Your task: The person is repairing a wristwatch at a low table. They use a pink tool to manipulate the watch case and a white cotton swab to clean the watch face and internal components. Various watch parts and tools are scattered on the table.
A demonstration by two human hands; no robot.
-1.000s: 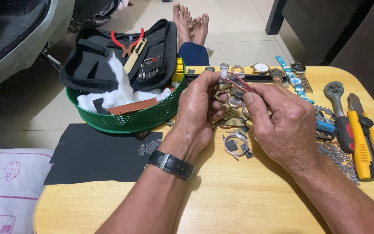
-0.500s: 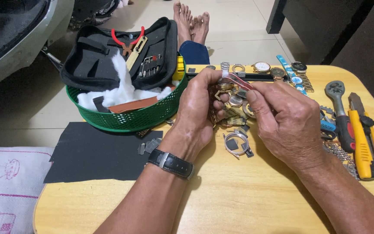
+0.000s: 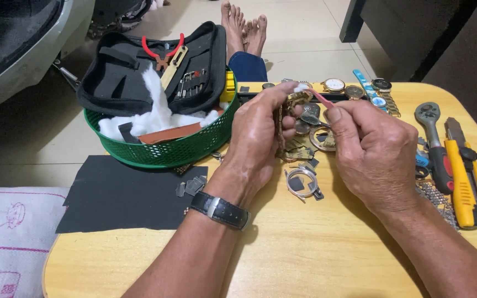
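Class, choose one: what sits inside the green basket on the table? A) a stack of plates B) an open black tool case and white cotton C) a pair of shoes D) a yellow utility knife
B: the green basket holds an open black tool case and white cotton.

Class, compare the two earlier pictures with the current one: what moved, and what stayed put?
Hardly anything moved. The right hand shifted its thin pink stick slightly against the gold watch, which the left hand keeps pinching. Nothing was picked up or released. The green basket, the loose watch parts and the yellow knife stayed in place.
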